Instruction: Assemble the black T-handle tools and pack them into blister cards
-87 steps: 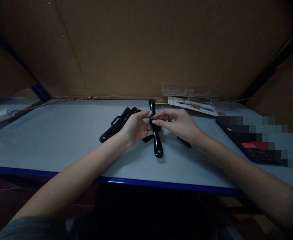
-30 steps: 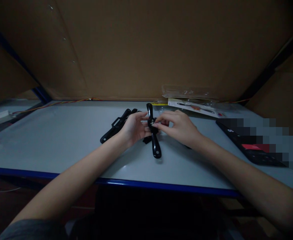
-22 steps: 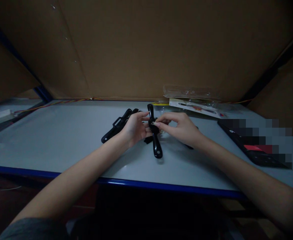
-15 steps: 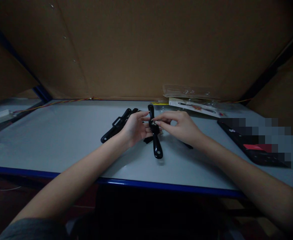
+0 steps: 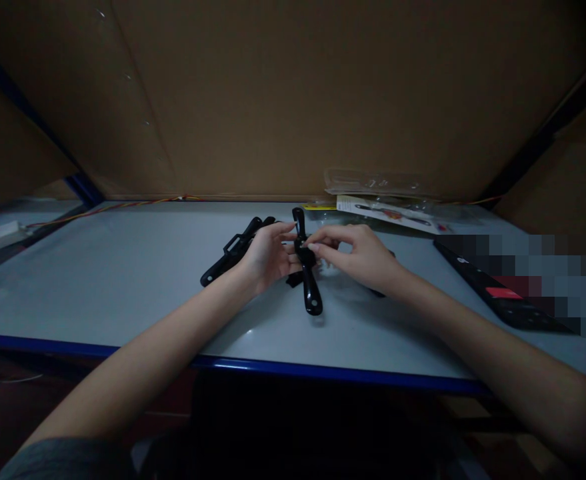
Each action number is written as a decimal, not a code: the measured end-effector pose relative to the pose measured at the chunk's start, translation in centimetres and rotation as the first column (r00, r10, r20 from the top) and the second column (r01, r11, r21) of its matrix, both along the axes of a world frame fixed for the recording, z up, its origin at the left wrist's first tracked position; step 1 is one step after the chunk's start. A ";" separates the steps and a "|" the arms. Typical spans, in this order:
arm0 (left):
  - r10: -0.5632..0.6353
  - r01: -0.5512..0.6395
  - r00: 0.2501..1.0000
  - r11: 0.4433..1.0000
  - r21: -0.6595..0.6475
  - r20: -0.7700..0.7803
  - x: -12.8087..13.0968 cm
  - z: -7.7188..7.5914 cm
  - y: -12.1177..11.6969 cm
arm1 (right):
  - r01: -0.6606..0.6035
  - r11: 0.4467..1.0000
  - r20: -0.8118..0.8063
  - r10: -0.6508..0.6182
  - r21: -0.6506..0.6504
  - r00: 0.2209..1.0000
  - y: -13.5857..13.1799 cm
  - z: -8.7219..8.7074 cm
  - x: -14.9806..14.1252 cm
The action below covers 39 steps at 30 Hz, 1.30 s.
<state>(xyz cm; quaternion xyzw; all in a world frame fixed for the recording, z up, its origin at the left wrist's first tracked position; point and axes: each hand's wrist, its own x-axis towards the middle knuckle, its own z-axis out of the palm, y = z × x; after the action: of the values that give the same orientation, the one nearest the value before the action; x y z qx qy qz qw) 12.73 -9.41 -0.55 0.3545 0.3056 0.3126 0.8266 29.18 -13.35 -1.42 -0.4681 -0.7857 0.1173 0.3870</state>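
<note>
In the head view, the right hand (image 5: pixel 360 257) is pinching narrowly at the middle of a glossy black handle (image 5: pixel 311 293) on the bench (image 5: pixel 123 293). The left hand (image 5: pixel 267 257) curves in beside it, grip unclear, and more black parts (image 5: pixel 227 253) lie apart, not yet joined on.

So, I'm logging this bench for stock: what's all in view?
glossy black bar: 1, black, bench centre
bunched black handles: several, black, left of the bar
black strip: 1, black, right of the bar
printed card: 1, mostly white, bench back
clear plastic bag: 1, clear, above the card
blurred flat object: 1, black and red, bench right
wire: 1, red and yellow, bench back
bench: 1, grey with blue edge, under everything
left hand: 1, bare, against the bar
right hand: 1, bare, fingers on the bar
</note>
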 end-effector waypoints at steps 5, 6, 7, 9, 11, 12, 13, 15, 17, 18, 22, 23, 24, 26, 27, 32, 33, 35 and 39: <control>-0.045 0.045 0.999 0.999 0.008 0.002 -0.1 -0.3 0.3 | 0.067 0.998 0.060 -0.067 -0.006 0.996 0.2 -0.1 0.3; -0.048 0.048 0.999 0.999 0.008 0.005 -0.1 -0.3 0.3 | 0.094 0.995 0.081 -0.093 -0.012 0.992 0.2 -0.1 0.4; -0.048 0.048 0.999 0.999 0.006 0.009 -0.1 -0.3 0.3 | 0.118 0.993 0.097 -0.116 -0.019 0.989 0.3 -0.2 0.4; -0.047 0.047 0.999 0.999 -0.002 0.016 -0.1 -0.3 0.3 | 0.146 0.989 0.111 -0.142 -0.027 0.984 0.3 -0.3 0.4; -0.038 0.038 0.999 0.999 -0.005 0.018 -0.1 -0.2 0.2 | 0.137 0.990 0.101 -0.133 -0.035 0.986 0.3 -0.4 0.3; -0.033 0.033 0.999 0.999 -0.003 0.016 -0.1 -0.2 0.2 | 0.119 0.992 0.089 -0.115 -0.041 0.989 0.3 -0.4 0.3; -0.028 0.028 1.000 1.000 -0.001 0.013 -0.1 -0.1 0.2 | 0.097 0.994 0.072 -0.094 -0.045 0.993 0.3 -0.4 0.3; -0.019 0.019 1.000 1.000 0.001 0.000 -0.1 -0.1 0.1 | 0.051 0.997 0.034 -0.049 -0.054 0.998 0.2 -0.4 0.2; -0.010 0.010 1.000 1.000 0.004 -0.016 0.0 0.0 0.1 | 0.017 0.998 -0.001 -0.017 -0.058 1.000 0.1 -0.2 0.1; -0.007 0.007 1.000 1.000 0.007 -0.021 0.0 0.0 0.0 | 0.004 0.998 -0.013 -0.005 -0.060 1.000 0.1 -0.1 0.0; -0.026 0.026 0.999 0.999 0.020 -0.029 0.0 -0.1 0.1 | 0.010 0.998 -0.002 -0.011 -0.059 1.000 0.1 -0.1 0.0; -0.032 0.032 0.999 0.999 0.021 -0.027 0.0 -0.2 0.1 | 0.029 0.998 0.015 -0.028 -0.055 0.999 0.1 -0.1 0.1; -0.037 0.037 0.999 0.999 0.021 -0.025 0.0 -0.2 0.1 | 0.052 0.997 0.033 -0.050 -0.051 0.998 0.1 -0.2 0.1; -0.043 0.043 0.999 0.999 0.021 -0.019 -0.1 -0.3 0.2 | 0.098 0.994 0.063 -0.095 -0.041 0.994 0.2 -0.3 0.2; -0.044 0.045 0.999 0.999 0.020 -0.017 -0.1 -0.3 0.2 | 0.112 0.993 0.069 -0.110 -0.040 0.992 0.2 -0.4 0.2; -0.025 0.025 1.000 1.000 0.007 -0.014 0.0 -0.1 0.2 | 0.060 0.995 0.041 -0.057 -0.076 0.998 0.3 -0.4 0.2; -0.022 0.022 1.000 1.000 0.007 -0.014 0.0 -0.1 0.2 | 0.038 0.996 0.031 -0.036 -0.081 0.999 0.2 -0.4 0.1; -0.016 0.016 1.000 1.000 0.009 -0.015 0.0 -0.1 0.2 | 0.004 0.996 0.015 -0.003 -0.085 1.000 0.1 -0.3 0.0; -0.006 0.006 1.000 1.000 0.008 -0.023 0.0 -0.1 0.1 | -0.032 0.995 -0.001 0.032 -0.094 0.999 0.0 -0.2 -0.1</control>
<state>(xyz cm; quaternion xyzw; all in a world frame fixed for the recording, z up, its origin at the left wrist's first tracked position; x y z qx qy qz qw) 12.72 -9.35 -0.60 0.3625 0.3125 0.3072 0.8225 29.09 -13.32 -1.60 -0.4731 -0.7870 0.1600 0.3624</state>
